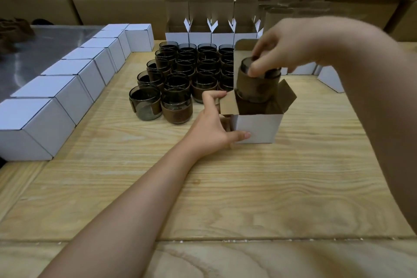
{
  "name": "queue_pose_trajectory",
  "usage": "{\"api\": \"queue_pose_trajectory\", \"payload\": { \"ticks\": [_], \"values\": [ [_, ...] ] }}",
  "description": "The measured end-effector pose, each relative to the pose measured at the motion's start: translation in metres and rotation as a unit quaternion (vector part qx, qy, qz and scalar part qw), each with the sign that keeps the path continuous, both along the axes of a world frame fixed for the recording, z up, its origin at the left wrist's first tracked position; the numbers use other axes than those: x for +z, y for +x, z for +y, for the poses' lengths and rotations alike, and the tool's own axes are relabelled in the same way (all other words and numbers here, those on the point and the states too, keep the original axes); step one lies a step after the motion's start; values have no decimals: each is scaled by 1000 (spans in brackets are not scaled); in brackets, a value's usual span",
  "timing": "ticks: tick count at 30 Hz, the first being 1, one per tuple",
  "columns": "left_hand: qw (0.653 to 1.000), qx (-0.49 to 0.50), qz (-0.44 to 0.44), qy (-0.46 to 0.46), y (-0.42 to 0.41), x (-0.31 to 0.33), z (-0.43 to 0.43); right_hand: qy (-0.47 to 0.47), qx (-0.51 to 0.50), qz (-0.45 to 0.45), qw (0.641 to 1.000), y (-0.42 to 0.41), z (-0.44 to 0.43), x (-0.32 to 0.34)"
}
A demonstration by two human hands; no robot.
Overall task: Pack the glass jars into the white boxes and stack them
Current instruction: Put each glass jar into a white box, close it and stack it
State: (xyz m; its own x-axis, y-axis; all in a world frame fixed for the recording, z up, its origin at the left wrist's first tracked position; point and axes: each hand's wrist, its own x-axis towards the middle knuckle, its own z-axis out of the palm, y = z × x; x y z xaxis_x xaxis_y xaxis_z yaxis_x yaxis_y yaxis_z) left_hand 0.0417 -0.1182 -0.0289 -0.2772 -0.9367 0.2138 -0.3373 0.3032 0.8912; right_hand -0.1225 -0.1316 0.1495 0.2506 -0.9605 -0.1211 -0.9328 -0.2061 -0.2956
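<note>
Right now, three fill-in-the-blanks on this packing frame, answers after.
1. The right hand holds a dark glass jar with a brown sleeve over the ____ white cardboard box.
2. The left hand steadies that box on a pale ____ table.
3. The closed white boxes line the table's ____ side.
Answers: open; wooden; left.

Dim, warm light is cast from above; soft shadows are thrown on the wooden table (225,187). The right hand (286,49) is blurred; edges are bowed.
</note>
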Motion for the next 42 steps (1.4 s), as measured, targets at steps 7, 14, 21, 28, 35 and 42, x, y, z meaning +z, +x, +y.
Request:
{"api": "queue_pose_trajectory", "payload": {
  "ticks": [7,14,21,28,35,42],
  "values": [
    [1000,15,-15,-11,1,-3,-1,28,-45,49,997,-2,11,-35],
    [1000,17,-16,-10,1,-3,-1,52,-43,111,991,9,3,-41],
    [999,16,-27,-16,2,-4,-2,78,-43,150,985,11,-5,-47],
    [999,16,-28,-23,2,-5,-3,-143,-126,-125,974,-15,8,-49],
    [999,8,-23,-33,2,-3,-1,-108,-278,-612,733,-31,18,-130],
    [998,11,-7,-67,0,-4,1,2,-152,-665,731,-14,18,-150]
  ]
}}
